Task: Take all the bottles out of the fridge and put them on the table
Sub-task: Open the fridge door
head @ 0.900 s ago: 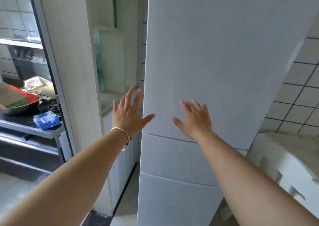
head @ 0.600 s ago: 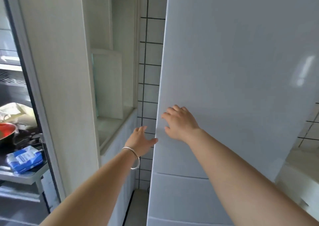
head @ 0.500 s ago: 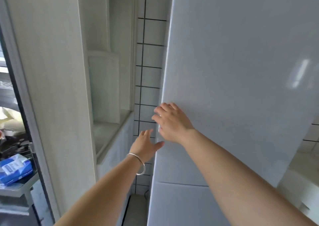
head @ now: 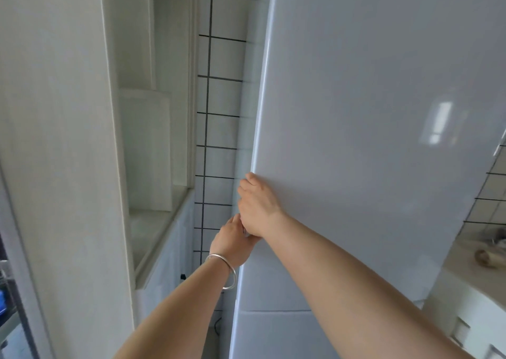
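A: The fridge (head: 369,139) stands shut, so the bottles, if inside, are hidden. The right hand (head: 258,206) curls its fingers round the left edge of the upper door; the left hand (head: 232,242), bracelet (head: 226,272) at the wrist, sits just below, touching it, its fingers hidden.

B: How best to open it?

A: Likely hook deeper behind that edge, then pull evenly outward, clear of the tiled wall (head: 219,139).

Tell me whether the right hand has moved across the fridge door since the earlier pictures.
Yes. The right hand has slid left from the door's face to the fridge door left edge, fingers curled round it.
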Motion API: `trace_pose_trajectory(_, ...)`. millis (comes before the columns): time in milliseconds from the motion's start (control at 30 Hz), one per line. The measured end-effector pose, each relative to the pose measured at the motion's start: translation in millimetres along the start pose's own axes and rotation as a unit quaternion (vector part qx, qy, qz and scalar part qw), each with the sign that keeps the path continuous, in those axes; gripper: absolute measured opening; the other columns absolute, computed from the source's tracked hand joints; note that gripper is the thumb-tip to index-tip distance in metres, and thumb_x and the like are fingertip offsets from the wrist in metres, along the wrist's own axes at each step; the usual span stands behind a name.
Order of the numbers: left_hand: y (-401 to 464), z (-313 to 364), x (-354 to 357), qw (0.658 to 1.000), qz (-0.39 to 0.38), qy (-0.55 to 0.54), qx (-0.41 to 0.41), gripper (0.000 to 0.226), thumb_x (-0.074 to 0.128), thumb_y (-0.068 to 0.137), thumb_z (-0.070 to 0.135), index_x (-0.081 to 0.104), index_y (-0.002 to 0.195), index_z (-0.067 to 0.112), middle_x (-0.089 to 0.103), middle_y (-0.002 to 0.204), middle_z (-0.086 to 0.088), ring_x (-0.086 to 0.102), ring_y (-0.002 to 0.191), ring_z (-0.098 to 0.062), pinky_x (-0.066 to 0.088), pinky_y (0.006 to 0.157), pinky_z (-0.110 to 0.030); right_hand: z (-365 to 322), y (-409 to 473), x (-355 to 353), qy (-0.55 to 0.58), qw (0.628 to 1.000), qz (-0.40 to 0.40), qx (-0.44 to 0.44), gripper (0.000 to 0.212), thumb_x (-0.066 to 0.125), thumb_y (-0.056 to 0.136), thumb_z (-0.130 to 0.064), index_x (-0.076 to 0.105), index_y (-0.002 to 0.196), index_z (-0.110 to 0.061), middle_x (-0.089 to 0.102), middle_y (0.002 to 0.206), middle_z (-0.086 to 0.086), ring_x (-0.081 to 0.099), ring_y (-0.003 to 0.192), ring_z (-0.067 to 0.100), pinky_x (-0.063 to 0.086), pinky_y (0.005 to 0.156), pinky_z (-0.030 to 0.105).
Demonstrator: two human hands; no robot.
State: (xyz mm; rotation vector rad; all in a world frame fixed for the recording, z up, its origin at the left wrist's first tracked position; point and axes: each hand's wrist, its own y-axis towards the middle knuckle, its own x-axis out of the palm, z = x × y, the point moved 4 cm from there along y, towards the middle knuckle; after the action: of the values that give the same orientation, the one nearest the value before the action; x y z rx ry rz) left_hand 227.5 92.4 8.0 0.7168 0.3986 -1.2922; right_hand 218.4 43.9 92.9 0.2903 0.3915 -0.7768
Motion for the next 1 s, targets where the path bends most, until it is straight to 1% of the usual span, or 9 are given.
trace_pose_trajectory(67, -2, -1, 1, 1.0, 0.0, -0.011, 0.001, 0.027, 0.047, 0.082, 0.03, 0.052, 0.103, 0.013, 0.057, 0.1, -0.003, 0.053, 0.086, -0.026, 0.037, 0.067, -0.032, -4, 0, 1, -0.002, 1.0, 0.01, 0.002, 0.042, 0.03, 0.093, -0.042, 0.057, 0.122, -0.025, 0.053, 0.123, -0.004, 0.038, 0.121, 0.017, 0.015, 0.112, 0.032)
trace_pose_trajectory(200, -8, 3, 2, 0.999, 0.013, 0.011, 0.032, 0.03, 0.045, 0.086, 0.026, 0.051, 0.113, 0.013, 0.056, 0.108, -0.001, 0.048, 0.089, -0.018, 0.037, 0.071, -0.028, -6, -7, 0, 0.006, 0.999, 0.037, 0.002, 0.041, 0.031, 0.093, -0.04, 0.058, 0.12, -0.024, 0.055, 0.121, -0.004, 0.039, 0.118, 0.017, 0.015, 0.112, 0.032)
trace_pose_trajectory(300, -25, 8, 1, 0.997, 0.039, 0.006, 0.061, 0.034, 0.053, 0.085, 0.035, 0.051, 0.115, 0.019, 0.056, 0.103, 0.006, 0.054, 0.095, -0.018, 0.042, 0.073, -0.03, -9, -21, 2, 0.03, 0.995, 0.092, 0.006, 0.038, 0.036, 0.089, -0.041, 0.067, 0.106, -0.024, 0.062, 0.106, -0.005, 0.046, 0.108, 0.018, 0.022, 0.111, 0.035)
trace_pose_trajectory(367, -45, 14, 1, 0.995, 0.068, 0.015, 0.069, 0.037, 0.056, 0.084, 0.041, 0.051, 0.115, 0.021, 0.057, 0.102, 0.008, 0.055, 0.095, -0.016, 0.042, 0.072, -0.03, -10, -39, 0, 0.045, 0.99, 0.13, 0.017, 0.034, 0.049, 0.078, -0.049, 0.074, 0.085, -0.027, 0.067, 0.088, -0.008, 0.055, 0.097, 0.014, 0.025, 0.107, 0.035)
trace_pose_trajectory(433, -69, 19, 2, 0.991, 0.099, 0.032, 0.079, 0.042, 0.057, 0.081, 0.048, 0.051, 0.113, 0.022, 0.056, 0.096, 0.011, 0.054, 0.087, -0.013, 0.043, 0.066, -0.029, -11, -62, -9, 0.073, 0.978, 0.194, 0.03, 0.027, 0.058, 0.068, -0.048, 0.074, 0.067, -0.026, 0.068, 0.073, -0.009, 0.061, 0.086, 0.012, 0.031, 0.103, 0.033)
trace_pose_trajectory(533, -108, 27, 9, 0.983, 0.134, 0.037, 0.116, 0.059, 0.043, 0.069, 0.066, 0.053, 0.104, 0.02, 0.05, 0.079, 0.015, 0.05, 0.065, -0.01, 0.04, 0.052, -0.023, -12, -106, -23, 0.096, 0.944, 0.312, 0.037, 0.025, 0.049, 0.07, -0.028, 0.071, 0.061, -0.021, 0.066, 0.067, -0.003, 0.062, 0.079, 0.017, 0.035, 0.102, 0.033)
trace_pose_trajectory(733, -190, 65, 26, 0.957, 0.178, 0.07, 0.216, 0.049, 0.047, 0.074, 0.057, 0.052, 0.089, 0.011, 0.044, 0.058, 0.012, 0.036, 0.045, -0.007, 0.032, 0.042, -0.021, -10, -215, -31, 0.163, 0.871, 0.46, 0.054, 0.018, 0.05, 0.076, -0.012, 0.066, 0.069, -0.012, 0.065, 0.075, 0.005, 0.061, 0.089, 0.024, 0.027, 0.113, 0.036)
trace_pose_trajectory(867, -251, 110, 47, 0.922, 0.212, 0.106, 0.306, 0.034, 0.051, 0.078, 0.05, 0.042, 0.081, 0.017, 0.047, 0.06, 0.007, 0.038, 0.049, -0.006, 0.029, 0.049, -0.013, -3, -298, -28, 0.214, 0.845, 0.488, 0.052, 0.026, 0.04, 0.082, -0.013, 0.066, 0.076, -0.012, 0.069, 0.09, 0.005, 0.057, 0.106, 0.023, 0.018, 0.116, 0.034)
trace_pose_trajectory(1000, -304, 154, 77, 0.888, 0.194, 0.133, 0.394, 0.037, 0.03, 0.091, 0.055, 0.039, 0.083, 0.02, 0.051, 0.066, 0.003, 0.04, 0.061, -0.011, 0.029, 0.056, -0.021, 7, -381, -9, 0.252, 0.818, 0.511, 0.079, 0.024, 0.044, 0.08, -0.014, 0.057, 0.1, -0.014, 0.059, 0.122, 0.007, 0.043, 0.125, 0.022, 0.017, 0.116, 0.034)
